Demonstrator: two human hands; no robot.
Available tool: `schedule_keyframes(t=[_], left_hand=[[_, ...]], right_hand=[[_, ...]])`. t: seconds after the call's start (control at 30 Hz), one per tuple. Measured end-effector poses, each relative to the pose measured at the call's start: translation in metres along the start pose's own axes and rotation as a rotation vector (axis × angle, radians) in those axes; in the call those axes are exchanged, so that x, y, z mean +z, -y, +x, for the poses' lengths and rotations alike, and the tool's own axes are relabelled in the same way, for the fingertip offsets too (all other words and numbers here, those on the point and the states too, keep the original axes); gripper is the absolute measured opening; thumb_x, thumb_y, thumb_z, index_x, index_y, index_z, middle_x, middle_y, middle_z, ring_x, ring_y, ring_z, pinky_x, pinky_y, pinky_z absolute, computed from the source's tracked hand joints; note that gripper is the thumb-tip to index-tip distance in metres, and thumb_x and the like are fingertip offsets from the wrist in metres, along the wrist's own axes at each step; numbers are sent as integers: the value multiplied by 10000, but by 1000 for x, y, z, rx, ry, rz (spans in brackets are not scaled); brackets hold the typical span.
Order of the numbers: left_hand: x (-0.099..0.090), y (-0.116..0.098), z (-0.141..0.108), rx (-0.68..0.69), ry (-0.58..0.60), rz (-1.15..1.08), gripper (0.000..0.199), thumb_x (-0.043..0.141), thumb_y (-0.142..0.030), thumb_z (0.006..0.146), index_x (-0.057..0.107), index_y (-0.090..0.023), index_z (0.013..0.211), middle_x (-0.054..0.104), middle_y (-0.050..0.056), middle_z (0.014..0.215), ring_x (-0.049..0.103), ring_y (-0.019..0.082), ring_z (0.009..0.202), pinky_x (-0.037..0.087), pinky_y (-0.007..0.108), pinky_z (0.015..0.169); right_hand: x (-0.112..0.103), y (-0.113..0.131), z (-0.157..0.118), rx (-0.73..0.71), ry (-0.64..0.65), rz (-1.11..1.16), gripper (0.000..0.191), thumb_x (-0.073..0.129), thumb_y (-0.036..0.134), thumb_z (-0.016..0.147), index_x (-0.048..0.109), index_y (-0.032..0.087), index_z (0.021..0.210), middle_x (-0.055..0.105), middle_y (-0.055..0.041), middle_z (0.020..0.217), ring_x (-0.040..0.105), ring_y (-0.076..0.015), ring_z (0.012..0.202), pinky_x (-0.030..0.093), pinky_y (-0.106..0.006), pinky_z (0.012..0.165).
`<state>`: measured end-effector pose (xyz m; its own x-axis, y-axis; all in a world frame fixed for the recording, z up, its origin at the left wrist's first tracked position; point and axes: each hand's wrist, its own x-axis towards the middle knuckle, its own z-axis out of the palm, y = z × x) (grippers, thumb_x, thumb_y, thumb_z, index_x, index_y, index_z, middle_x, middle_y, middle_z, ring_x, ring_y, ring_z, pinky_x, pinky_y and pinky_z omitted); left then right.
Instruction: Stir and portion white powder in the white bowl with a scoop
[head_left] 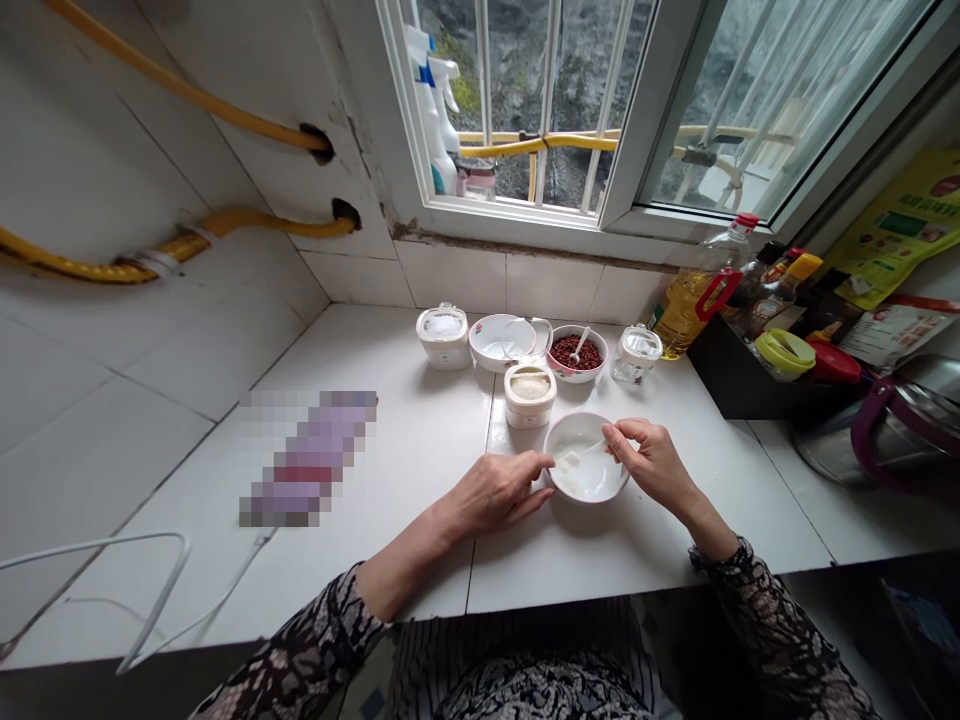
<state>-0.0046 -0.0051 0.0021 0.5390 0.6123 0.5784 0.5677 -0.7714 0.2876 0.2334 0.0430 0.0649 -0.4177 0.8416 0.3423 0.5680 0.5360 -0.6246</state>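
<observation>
A white bowl [600, 488] stands on the counter in front of me, with a little whitish content in it. My left hand [501, 490] pinches the bowl's left rim between thumb and fingers. Over the bowl's right side, my right hand [651, 468] grips the handle of a small white spoon [571, 461], whose head is down inside the bowl. Just behind the bowl sits an open cream-coloured container [529, 412] with pale granules showing in it. Beyond it is a bowl of reddish-brown beans [587, 350] with another white spoon in it.
At the back stand a lidded white container [442, 352], a flowered bowl [491, 343] with a clear lid leaning in it, and a small glass jar [637, 358]. An oil bottle [686, 300], a black condiment box [709, 375] and a kettle [832, 445] line the right. A pixelated object [311, 460] with a cable lies left.
</observation>
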Motion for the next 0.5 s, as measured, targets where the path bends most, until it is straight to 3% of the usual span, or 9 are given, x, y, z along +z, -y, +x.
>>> schedule_keyframes(t=[0.5], left_hand=[[-1,-1,2,17,-9,22,193,368,-302,1029,479,-151,1076,618,-1,726,603,121,562,452,225,486]], right_hand=[[1,0,-1,28,29,22,488,459,447,965,565,185,567,610,-25,555,550,-133,553,418,-249,558]])
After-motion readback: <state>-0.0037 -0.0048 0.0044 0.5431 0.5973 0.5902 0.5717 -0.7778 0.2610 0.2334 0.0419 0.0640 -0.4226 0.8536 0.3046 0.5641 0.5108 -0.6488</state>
